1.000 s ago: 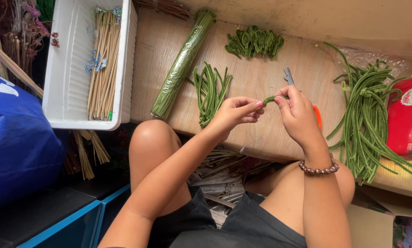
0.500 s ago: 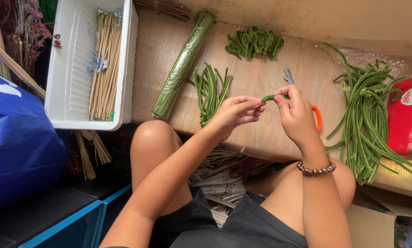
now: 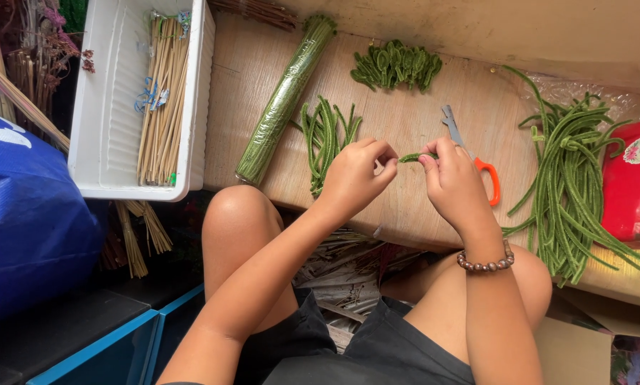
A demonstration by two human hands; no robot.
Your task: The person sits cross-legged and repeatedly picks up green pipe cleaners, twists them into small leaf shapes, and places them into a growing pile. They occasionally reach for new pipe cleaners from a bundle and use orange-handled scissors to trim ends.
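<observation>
Both hands meet over the pale wooden board [image 3: 420, 214]: the left hand [image 3: 355, 175] and right hand [image 3: 454, 182] each pinch an end of a short, fuzzy green stem piece [image 3: 414, 157] between thumb and fingertips, holding it level just above the wood. Behind the right hand lie scissors [image 3: 470, 153] with an orange handle, a loose heap of long fuzzy green stems [image 3: 573, 185] sprawls to the right, and a white plastic tray [image 3: 110, 153] of thin tan sticks sits far left
</observation>
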